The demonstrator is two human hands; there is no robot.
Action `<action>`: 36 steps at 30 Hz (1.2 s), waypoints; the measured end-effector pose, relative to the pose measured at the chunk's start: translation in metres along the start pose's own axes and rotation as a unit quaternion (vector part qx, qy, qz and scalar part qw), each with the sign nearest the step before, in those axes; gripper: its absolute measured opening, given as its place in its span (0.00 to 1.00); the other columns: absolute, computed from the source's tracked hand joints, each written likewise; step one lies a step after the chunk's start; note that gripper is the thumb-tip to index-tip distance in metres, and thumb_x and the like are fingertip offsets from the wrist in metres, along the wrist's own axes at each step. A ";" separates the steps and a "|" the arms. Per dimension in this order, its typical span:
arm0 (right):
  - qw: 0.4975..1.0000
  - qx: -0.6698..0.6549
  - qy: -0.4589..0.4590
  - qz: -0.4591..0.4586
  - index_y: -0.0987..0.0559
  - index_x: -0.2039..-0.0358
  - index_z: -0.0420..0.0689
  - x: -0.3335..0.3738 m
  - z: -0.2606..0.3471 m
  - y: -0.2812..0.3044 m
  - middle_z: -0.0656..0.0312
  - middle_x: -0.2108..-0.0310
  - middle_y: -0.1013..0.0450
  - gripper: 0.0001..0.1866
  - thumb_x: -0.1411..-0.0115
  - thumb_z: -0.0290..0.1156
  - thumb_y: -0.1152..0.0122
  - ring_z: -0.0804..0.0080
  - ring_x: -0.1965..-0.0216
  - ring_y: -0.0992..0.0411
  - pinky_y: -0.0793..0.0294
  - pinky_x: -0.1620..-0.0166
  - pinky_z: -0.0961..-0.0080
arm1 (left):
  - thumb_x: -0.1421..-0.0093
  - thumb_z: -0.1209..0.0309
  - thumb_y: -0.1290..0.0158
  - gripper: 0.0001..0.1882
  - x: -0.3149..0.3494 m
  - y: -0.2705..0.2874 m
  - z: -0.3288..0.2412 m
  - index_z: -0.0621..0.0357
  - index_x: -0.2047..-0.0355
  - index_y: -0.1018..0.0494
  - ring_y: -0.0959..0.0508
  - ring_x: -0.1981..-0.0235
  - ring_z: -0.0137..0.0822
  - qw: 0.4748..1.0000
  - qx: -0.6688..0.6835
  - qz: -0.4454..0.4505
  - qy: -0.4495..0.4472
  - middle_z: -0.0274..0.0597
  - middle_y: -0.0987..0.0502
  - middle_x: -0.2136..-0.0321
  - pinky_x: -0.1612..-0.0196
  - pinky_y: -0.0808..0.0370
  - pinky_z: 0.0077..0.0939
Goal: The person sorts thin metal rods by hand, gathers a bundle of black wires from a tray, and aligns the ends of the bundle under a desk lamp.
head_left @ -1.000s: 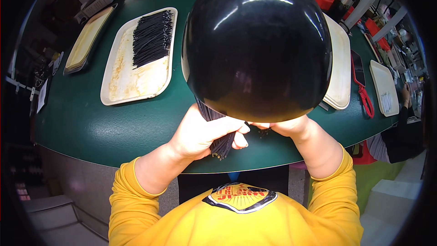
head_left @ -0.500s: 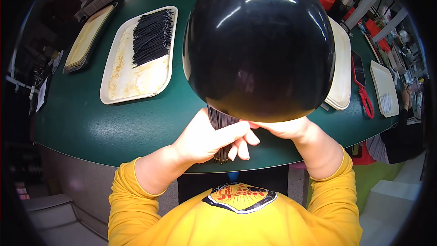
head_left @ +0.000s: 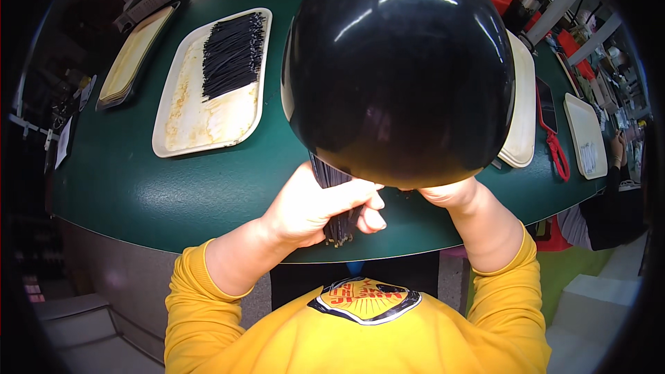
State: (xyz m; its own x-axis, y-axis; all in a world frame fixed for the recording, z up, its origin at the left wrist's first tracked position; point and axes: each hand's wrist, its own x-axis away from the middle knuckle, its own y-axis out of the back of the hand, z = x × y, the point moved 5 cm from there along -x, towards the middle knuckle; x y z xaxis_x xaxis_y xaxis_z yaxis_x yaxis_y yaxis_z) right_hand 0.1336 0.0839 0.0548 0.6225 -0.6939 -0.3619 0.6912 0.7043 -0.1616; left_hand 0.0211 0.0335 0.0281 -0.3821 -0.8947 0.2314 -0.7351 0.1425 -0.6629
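My left hand (head_left: 320,204) is closed round a bundle of thin black wires (head_left: 339,227), whose lighter-coloured ends poke out below my fingers toward the table's near edge. The bundle's upper part runs under a large glossy black lamp shade (head_left: 398,76). My right hand (head_left: 449,192) sits beneath the shade's lower right rim, with its fingers hidden, so I cannot see what they hold. On the left, a stained cream tray (head_left: 201,128) carries many similar black wires (head_left: 233,55) laid side by side.
Stacked cream trays (head_left: 135,59) lie at the far left of the green table (head_left: 138,194). Right of the shade are another tray stack (head_left: 521,111), a red-handled tool (head_left: 556,156) and a tray (head_left: 580,125) with small pale pieces. Another person's arm (head_left: 615,159) shows at the far right.
My right hand has drawn away from my left, a little to the right, and its fingers have gone out of sight under the shade. My left hand keeps its grip on the wires.
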 end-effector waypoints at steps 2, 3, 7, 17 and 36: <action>0.999 0.039 0.013 -0.017 0.34 0.62 0.35 -0.001 0.001 -0.002 0.60 0.74 0.30 0.18 0.55 0.20 0.46 0.77 0.73 0.31 0.32 0.70 0.84 | 0.50 0.77 0.51 0.05 0.000 -0.001 -0.001 0.68 0.76 0.32 0.26 0.82 0.31 1.000 -0.022 0.013 -0.010 0.44 0.28 0.83 0.77 0.28 0.18; 0.995 0.076 0.047 -0.042 0.35 0.61 0.35 -0.001 0.002 0.000 0.60 0.75 0.31 0.18 0.55 0.20 0.47 0.79 0.75 0.32 0.32 0.71 0.85 | 0.50 0.77 0.51 0.05 -0.001 0.001 -0.001 0.69 0.76 0.32 0.26 0.81 0.31 0.999 -0.039 0.019 -0.016 0.44 0.28 0.83 0.76 0.28 0.18; 0.996 -0.026 0.036 -0.075 0.37 0.61 0.37 0.006 -0.010 0.010 0.62 0.77 0.33 0.18 0.54 0.18 0.49 0.82 0.78 0.35 0.35 0.74 0.87 | 0.51 0.77 0.51 0.05 0.001 0.002 -0.003 0.69 0.75 0.31 0.25 0.80 0.32 0.998 -0.058 0.004 -0.020 0.44 0.28 0.82 0.75 0.27 0.18; 0.977 0.138 0.101 -0.125 0.30 0.79 0.37 0.003 0.015 0.010 0.70 0.86 0.35 0.02 0.56 0.18 0.49 0.89 0.85 0.41 0.41 0.81 0.90 | 0.50 0.75 0.50 0.06 0.001 0.001 -0.003 0.68 0.74 0.32 0.24 0.79 0.34 0.998 -0.067 -0.005 -0.017 0.45 0.28 0.80 0.74 0.26 0.19; 0.940 0.310 0.121 -0.082 0.31 0.81 0.38 0.002 0.017 0.004 0.68 0.89 0.39 0.02 0.58 0.19 0.48 0.85 0.88 0.43 0.45 0.84 0.88 | 0.52 0.76 0.49 0.06 -0.001 0.003 -0.005 0.68 0.77 0.31 0.26 0.82 0.29 0.983 -0.176 -0.045 -0.032 0.42 0.29 0.83 0.79 0.29 0.15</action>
State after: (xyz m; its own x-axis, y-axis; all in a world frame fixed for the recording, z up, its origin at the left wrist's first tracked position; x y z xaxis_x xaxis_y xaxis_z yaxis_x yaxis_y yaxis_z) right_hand 0.1439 0.0822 0.0694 0.4398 -0.6786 -0.5883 0.8978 0.3169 0.3057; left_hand 0.0165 0.0370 0.0300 -0.2793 -0.9336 0.2245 -0.9164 0.1894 -0.3526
